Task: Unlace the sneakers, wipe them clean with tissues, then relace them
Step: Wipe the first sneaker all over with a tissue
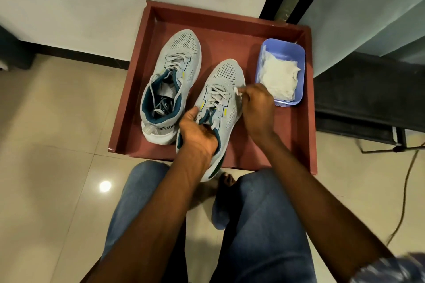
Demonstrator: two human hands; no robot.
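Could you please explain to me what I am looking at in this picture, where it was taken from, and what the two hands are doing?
There is no machine here: a person wears a wide-angle camera on the head, so you look down over their arms and knees at the floor. On the floor lies a reddish-brown tray. In it are two grey sneakers with teal linings, both with laces in their eyelets, and a blue plastic tub that holds white tissues. The left hand grips the nearer sneaker at its opening and steadies it. The right hand pinches a small piece of tissue against that shoe's side, it seems to wipe it. The other sneaker lies untouched on the left.
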